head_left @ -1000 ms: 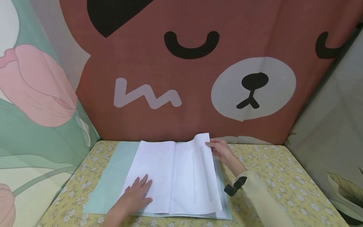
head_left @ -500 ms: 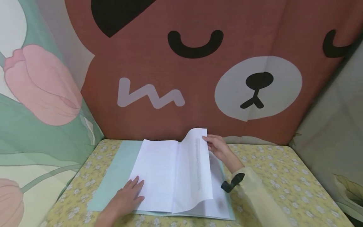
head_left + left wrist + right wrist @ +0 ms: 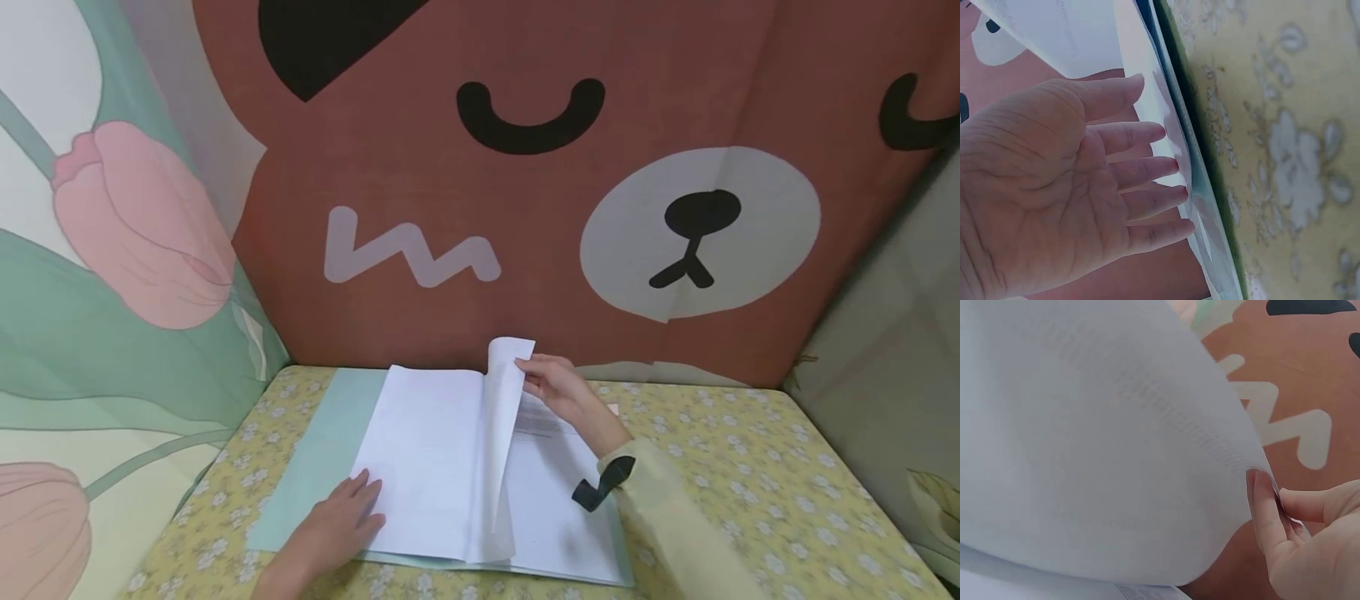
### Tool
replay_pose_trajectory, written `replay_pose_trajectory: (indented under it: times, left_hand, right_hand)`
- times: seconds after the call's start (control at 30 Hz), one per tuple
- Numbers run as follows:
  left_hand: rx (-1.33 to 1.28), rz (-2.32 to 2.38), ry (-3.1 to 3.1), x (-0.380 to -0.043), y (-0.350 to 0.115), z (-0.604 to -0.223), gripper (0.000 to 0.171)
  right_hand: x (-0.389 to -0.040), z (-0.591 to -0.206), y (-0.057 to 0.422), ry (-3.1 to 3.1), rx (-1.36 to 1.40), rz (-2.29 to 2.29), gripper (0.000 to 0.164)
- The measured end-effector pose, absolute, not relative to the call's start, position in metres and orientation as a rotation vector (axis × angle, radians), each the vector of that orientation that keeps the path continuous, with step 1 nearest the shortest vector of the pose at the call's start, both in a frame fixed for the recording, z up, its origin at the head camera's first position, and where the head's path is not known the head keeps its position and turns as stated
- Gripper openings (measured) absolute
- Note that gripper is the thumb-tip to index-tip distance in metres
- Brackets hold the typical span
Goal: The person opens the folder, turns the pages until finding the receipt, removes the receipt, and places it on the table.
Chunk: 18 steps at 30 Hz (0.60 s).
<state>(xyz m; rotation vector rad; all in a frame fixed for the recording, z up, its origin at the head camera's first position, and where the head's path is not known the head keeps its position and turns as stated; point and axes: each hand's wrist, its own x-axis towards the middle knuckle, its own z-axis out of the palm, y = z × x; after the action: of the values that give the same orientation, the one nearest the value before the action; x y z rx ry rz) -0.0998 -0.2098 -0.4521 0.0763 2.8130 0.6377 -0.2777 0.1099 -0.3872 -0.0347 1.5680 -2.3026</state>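
Note:
A light green folder (image 3: 300, 492) lies spread on the table with white paper sheets inside. My right hand (image 3: 564, 390) pinches the upper outer corner of one page (image 3: 501, 425), which stands raised and curled near the middle fold. In the right wrist view, thumb and fingers of the right hand (image 3: 1304, 531) grip that page's edge (image 3: 1116, 456) from both sides. Under it a sheet (image 3: 558, 492) with a few printed lines at its top shows. My left hand (image 3: 333, 525) rests with straight fingers on the left page (image 3: 427, 458); the left wrist view shows its palm (image 3: 1041, 181).
The table (image 3: 720, 492) bears a yellow floral cloth. A brown bear-print curtain (image 3: 420, 325) hangs right behind the folder. Printed fabric (image 3: 157, 358) closes off the left, and a pale sheet (image 3: 885, 358) hangs on the right. A dark strap (image 3: 603, 483) dangles at the right wrist.
My right hand has moved left with the page, lifting it off the right side and curling it toward the fold. More of the sheet below shows. The left hand still rests on the left page.

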Motion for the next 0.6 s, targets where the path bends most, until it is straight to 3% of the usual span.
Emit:
replay_pose_trajectory:
  times: [0.27,0.6]
  left_hand:
    - [0.153,0.720,3.033,-0.099,-0.204,-0.443,0.044]
    - [0.009,1.400,2.890,-0.101,-0.176,-0.412,0.058]
  right_hand:
    - [-0.277,-0.391,0.092,1.557,-0.019,-2.294,0.017]
    - [-0.276,-0.398,0.071,1.534,0.020,-2.300,0.009]
